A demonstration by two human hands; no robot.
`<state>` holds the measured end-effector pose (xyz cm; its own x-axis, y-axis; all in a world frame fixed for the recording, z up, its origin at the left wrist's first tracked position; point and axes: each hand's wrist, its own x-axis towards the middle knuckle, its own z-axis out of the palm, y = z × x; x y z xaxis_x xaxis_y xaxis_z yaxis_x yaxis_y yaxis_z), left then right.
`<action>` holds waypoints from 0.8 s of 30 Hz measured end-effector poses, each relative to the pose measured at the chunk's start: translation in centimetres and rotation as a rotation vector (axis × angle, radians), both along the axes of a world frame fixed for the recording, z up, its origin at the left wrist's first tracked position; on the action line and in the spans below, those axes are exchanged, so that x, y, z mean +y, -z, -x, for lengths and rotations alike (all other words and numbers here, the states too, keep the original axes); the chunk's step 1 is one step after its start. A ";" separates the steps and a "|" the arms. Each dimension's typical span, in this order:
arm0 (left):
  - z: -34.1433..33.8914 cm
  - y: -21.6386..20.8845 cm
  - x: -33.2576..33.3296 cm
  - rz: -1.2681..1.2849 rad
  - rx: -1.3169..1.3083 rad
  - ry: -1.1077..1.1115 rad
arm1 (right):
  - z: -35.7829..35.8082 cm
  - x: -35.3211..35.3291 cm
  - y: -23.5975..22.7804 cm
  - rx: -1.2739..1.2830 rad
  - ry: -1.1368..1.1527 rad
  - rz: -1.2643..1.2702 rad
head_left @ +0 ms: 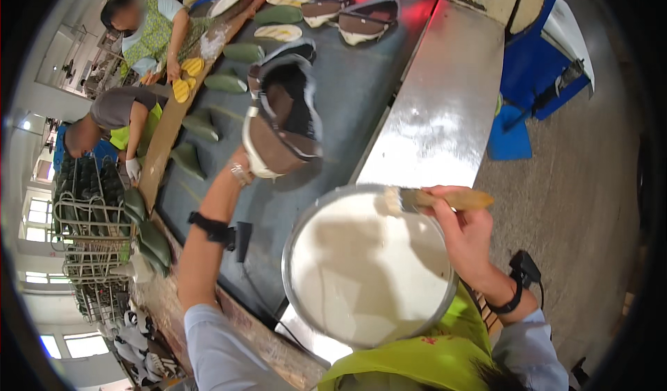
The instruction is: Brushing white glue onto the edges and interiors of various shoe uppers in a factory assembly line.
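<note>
My left hand (240, 160) is closed on a brown shoe upper (274, 138) with a dark lining and a white lower edge, raised over the dark belt. Most of that hand's fingers are hidden behind the upper, which is slightly blurred. In my right hand (467, 237) is a flat brush (464, 199) with a wooden handle, gripped between thumb and fingers. The bristles reach over the far right rim of a round metal basin (287, 269). White liquid (351, 280) fills the basin, which stands close in front of me.
On the dark conveyor belt (347, 99) lie green shoe lasts (226, 82), pale soles (278, 32) and more brown uppers (368, 20). A metal ledge (445, 78) runs along the right. Two people work across the belt, one holding yellow soles (186, 78). Racks (97, 231) stand left.
</note>
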<state>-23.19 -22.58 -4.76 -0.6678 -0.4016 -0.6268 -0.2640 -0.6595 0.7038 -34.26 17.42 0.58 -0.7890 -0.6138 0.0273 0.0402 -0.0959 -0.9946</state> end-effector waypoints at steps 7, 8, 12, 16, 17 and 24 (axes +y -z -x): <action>7.0 7.6 -1.1 0.055 0.300 0.272 | 1.9 0.3 -0.2 -0.030 0.084 -0.106; 6.8 8.2 -1.6 0.046 0.305 0.226 | 1.9 0.1 -0.3 -0.020 0.125 -0.133; 0.4 6.5 -3.3 0.252 0.021 -0.062 | 1.3 -1.2 -0.2 0.067 0.080 -0.162; -12.7 -0.1 -3.9 0.509 -0.236 0.270 | -0.9 -1.8 -2.0 0.195 0.040 -0.177; -17.3 -1.0 -4.2 0.512 -0.264 0.221 | -1.3 -1.7 -1.9 0.218 -0.014 -0.148; -49.7 -4.2 6.7 1.347 -1.206 0.878 | -5.2 -0.7 -1.3 0.255 -0.318 -0.125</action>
<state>26.51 -15.89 -0.52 -0.4535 -0.7683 -0.4518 -0.7841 0.5849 -0.2074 -29.07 16.70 1.86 -0.5377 -0.8363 0.1071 -0.2001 0.0031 -0.9798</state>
